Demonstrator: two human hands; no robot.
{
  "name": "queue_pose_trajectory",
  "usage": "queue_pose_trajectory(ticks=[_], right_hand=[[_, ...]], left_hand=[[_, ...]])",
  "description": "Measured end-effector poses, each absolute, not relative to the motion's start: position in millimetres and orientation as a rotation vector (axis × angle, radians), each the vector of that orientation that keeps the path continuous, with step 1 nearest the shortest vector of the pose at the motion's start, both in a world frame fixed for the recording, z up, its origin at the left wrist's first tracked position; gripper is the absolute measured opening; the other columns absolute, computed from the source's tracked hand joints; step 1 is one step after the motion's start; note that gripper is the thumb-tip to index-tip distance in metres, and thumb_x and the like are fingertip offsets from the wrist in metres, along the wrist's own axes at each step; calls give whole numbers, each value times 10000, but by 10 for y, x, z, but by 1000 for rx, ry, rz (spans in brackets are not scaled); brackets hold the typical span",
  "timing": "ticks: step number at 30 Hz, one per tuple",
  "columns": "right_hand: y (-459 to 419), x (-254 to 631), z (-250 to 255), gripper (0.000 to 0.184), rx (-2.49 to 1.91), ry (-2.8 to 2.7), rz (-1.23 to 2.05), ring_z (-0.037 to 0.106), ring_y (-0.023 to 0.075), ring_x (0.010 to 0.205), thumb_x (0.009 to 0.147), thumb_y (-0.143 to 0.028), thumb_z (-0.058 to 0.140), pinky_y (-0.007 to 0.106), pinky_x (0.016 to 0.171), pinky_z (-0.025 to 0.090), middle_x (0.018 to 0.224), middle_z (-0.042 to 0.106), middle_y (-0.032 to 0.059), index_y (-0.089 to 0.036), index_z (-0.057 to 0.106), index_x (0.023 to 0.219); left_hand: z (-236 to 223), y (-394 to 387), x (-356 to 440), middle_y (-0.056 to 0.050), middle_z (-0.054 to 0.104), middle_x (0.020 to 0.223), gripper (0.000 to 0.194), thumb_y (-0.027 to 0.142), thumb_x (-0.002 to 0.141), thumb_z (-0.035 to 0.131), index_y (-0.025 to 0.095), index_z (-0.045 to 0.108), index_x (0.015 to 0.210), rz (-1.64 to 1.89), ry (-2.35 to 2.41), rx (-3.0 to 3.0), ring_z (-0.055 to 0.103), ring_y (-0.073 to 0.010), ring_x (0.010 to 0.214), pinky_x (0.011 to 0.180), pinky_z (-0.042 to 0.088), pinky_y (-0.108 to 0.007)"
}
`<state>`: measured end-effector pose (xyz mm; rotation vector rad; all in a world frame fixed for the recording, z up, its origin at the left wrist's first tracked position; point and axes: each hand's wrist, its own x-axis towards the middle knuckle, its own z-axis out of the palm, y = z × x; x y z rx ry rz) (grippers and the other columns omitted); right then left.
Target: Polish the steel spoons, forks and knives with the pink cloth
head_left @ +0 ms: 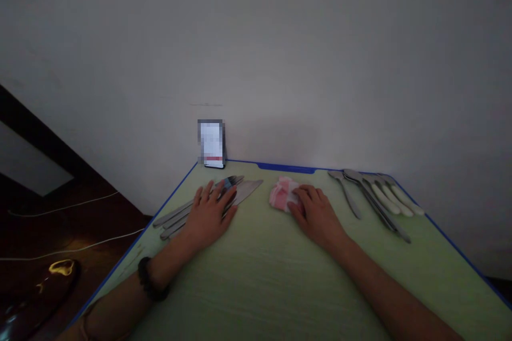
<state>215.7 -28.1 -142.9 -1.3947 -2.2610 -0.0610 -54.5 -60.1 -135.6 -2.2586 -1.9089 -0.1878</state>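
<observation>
My left hand (pixel 208 219) lies palm down with its fingers spread over a bunch of metal cutlery on the left of the table. Fork tines (pixel 231 181) poke out past the fingertips, beside a wide pointed blade (pixel 248 188). Several metal handles (pixel 176 215) stick out on the hand's left side. Near the middle, my right hand (pixel 322 218) has its thumb and fingers closed on the right edge of a folded pink-and-white cloth (pixel 280 193), which rests on the tabletop.
To the right lie a single spoon (pixel 349 197), a stack of metal spoons (pixel 378 205) and several white-handled utensils (pixel 386 197). A lit phone (pixel 212 143) leans upright at the back left. The pale green table (pixel 260 277) has a blue edge and meets the wall (pixel 280 64).
</observation>
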Motion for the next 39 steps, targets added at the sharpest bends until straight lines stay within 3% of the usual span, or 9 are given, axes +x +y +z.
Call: queue_pose_trajectory(ticks=[6,11,18,21,24,27,33,36,39], right_hand=[[-386,2053,-1363,377,-1327,-2314,-102,472,299,981,811,-416,519,442,836,380,1041,567,142,-160,577,1082],[-287,2069,-1449,218,-1261,-2245,80,491,281,949,834,-285,454,419,850,395,995,588,147,-147,576,950],[-168,2232,-1422,251,-1421,-1525,662,553,213,713,843,-380,386,337,663,434,819,604,94,-166,503,900],[-187,2276,-1373,260,-1360,-1374,760,553,216,742,779,-368,449,334,686,433,836,612,97,-154,538,897],[-209,2293,-1348,273,-1284,-1306,846,554,208,762,744,-350,490,317,700,437,805,618,69,-161,576,921],[-188,2276,-1345,236,-1301,-1200,962,519,175,613,734,-335,516,281,574,427,655,572,23,-172,603,880],[1,2128,-1358,330,-1307,-1069,1046,466,139,495,754,-324,508,247,472,396,595,534,-19,-157,588,1027],[56,2094,-1360,403,-1301,-1034,1019,488,147,538,742,-265,503,250,521,413,646,579,-12,-164,560,1128],[64,2128,-1346,453,-1254,-1032,1073,546,167,652,705,-235,520,258,606,444,798,649,12,-194,567,1154]], left_hand=[[-1208,-735,-385,-149,616,1062,324,324,897,418,124,643,1017,-132,-1746,-2239,510,-319,1022,857,414,-466],[-1219,-850,-124,-151,609,1074,310,176,902,404,112,602,1132,-10,-1683,-2315,524,-294,1006,849,442,-438],[-1049,-687,298,-160,566,1154,435,66,880,393,163,465,1298,344,-1925,-2375,554,-285,1043,803,496,-386],[-903,-480,416,-192,613,1085,374,45,864,362,104,565,1172,430,-1972,-2412,614,-292,964,730,516,-377],[-795,-258,496,-179,692,924,241,82,779,504,88,674,950,555,-2005,-2510,666,-271,839,704,524,-332],[-756,-105,579,-188,711,891,203,135,685,593,106,708,850,628,-2039,-2572,678,-288,823,685,529,-322],[-812,-13,638,-268,681,942,265,156,736,491,44,676,888,519,-2161,-2607,670,-341,861,696,514,-394],[-852,23,608,-234,686,921,277,173,801,422,57,618,957,325,-2197,-2713,675,-291,839,696,498,-350],[-933,52,625,-114,704,779,293,232,900,297,112,535,1022,55,-2199,-2896,678,-196,724,664,482,-268]])
